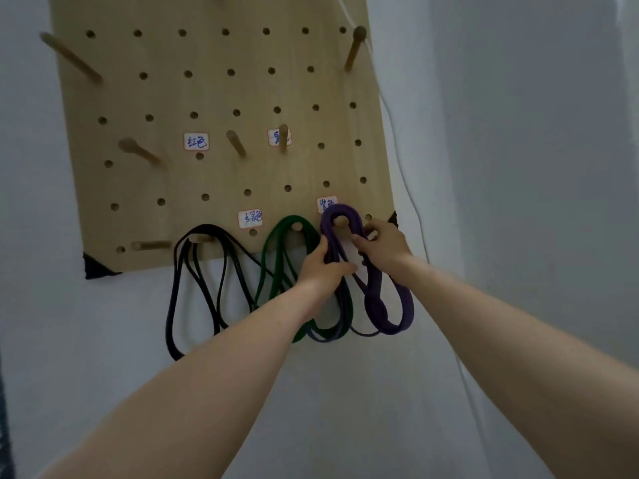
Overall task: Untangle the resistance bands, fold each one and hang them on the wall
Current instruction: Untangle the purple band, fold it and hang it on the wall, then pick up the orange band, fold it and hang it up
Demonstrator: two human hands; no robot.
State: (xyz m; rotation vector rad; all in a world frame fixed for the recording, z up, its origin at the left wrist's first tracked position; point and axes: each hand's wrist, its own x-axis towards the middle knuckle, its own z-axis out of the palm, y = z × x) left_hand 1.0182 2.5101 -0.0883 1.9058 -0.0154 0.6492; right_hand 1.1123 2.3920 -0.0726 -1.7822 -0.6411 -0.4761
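Note:
A wooden pegboard (214, 98) hangs on the white wall. Three folded bands hang from pegs along its bottom row. The black band (179, 292) is on the left peg and the green band (276, 250) on the middle one. The purple band (404, 305) loops over the right peg (341, 221). My left hand (325, 267) grips the purple strands just below that peg. My right hand (383, 245) pinches the same band on the peg's right side.
Several bare wooden pegs stick out of the board, such as one (237, 143) near the middle. Small handwritten labels (196, 141) sit by some pegs. A white cable (408, 188) runs down the wall right of the board.

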